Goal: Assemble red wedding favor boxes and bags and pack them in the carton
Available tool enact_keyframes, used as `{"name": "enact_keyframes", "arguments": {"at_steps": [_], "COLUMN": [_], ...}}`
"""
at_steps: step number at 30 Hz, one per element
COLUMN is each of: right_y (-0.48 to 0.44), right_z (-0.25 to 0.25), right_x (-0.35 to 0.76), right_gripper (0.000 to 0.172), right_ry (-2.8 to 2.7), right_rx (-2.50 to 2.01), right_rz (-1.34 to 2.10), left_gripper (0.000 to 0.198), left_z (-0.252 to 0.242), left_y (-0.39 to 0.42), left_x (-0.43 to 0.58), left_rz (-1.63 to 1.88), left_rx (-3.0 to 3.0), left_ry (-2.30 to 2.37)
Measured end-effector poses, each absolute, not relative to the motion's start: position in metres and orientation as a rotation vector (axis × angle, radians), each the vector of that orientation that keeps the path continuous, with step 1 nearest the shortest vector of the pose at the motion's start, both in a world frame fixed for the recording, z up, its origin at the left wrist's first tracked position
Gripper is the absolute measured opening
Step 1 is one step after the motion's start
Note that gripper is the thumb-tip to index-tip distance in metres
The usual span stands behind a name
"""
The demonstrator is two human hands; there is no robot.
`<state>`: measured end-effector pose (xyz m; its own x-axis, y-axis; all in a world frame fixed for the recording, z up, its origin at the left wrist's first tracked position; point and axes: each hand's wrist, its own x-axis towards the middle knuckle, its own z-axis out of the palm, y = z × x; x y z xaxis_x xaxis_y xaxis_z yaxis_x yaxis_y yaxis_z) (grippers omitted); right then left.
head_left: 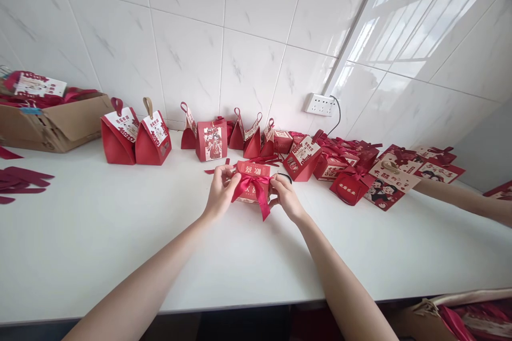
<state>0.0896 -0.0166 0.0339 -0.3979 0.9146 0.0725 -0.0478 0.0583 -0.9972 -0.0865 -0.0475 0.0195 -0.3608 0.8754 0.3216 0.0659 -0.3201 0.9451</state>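
I logged the red gift box (251, 187) on the white counter (120, 245), just in front of the handled boxes (136, 138) lined against the wall, clear of the working space. The left hand (219, 192) and right hand (285, 198) flanked it. Their fingertips were pinched narrow on its ribbon bow (256, 185), one per side, holding the knot centred.
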Motion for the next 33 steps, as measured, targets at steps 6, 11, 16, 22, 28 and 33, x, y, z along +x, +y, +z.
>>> {"name": "enact_keyframes", "arguments": {"at_steps": [6, 11, 16, 22, 28, 33], "right_y": [-0.014, -0.012, -0.012, -0.022, -0.028, -0.028], "right_z": [0.030, 0.027, 0.029, 0.034, 0.027, 0.028], "right_x": [0.090, 0.089, 0.091, 0.088, 0.078, 0.081], "right_gripper": [0.023, 0.026, 0.034, 0.044, 0.070, 0.066], "right_ry": [-1.476, -1.440, -1.441, -1.611, -1.643, -1.713], "right_rx": [-0.893, -0.907, -0.926, -0.921, -0.914, -0.868], "right_rz": [1.507, 1.506, 1.463, 1.191, 1.316, 1.342], "left_gripper": [0.065, 0.080, 0.083, 0.083, 0.095, 0.086], "left_z": [0.016, 0.023, 0.031, 0.035, 0.032, 0.034], "left_y": [-0.044, -0.046, -0.050, -0.055, -0.058, -0.060], "left_x": [-0.085, -0.086, -0.088, -0.081, -0.077, -0.082], "left_rz": [1.657, 1.402, 1.312, 1.325, 1.335, 1.254], "left_rx": [1.231, 1.140, 1.206, 1.268, 1.340, 1.248], "left_ry": [1.258, 0.933, 0.885, 0.900, 0.907, 0.861]}}
